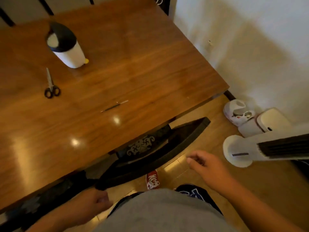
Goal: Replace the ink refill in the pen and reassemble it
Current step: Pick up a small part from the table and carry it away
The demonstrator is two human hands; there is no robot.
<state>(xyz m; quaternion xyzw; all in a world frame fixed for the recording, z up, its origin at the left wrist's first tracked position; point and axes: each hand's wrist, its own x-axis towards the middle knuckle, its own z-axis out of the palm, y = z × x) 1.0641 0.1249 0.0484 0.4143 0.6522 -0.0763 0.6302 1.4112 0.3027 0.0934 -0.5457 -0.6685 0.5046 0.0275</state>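
on the table (150, 64), toward its near edge: one pen (114, 106), thin and dark with a pale end, lying flat, touched by nothing. it is too small for us to tell whether it is whole or in parts, or whether a spare refill lies with it.

step in hand, as we judge it: the approach. no part of the swap looks begun. we stand off the table's near corner, with a chair (150, 158) tucked under the table between us and the pen.

next move, as we judge it: clear the chair or reach across it, then bring both hands over the table to the pen. a thin round thing on a glossy top calls for a fingertip pinch, and it may roll.

left hand (98, 200): below the table's near edge, at the end of the chair back. the fingers are curled, but blur hides whether they grip the chair or only lie beside it; we cannot tell.

right hand (207, 166): off the table's near corner, over the floor. fingers (192, 160) loosely curled and relaxed, holding nothing, touching nothing.

also on the table: scissors (51, 87), left of the pen and well apart; a white container (65, 47) with a black lid, farther back.
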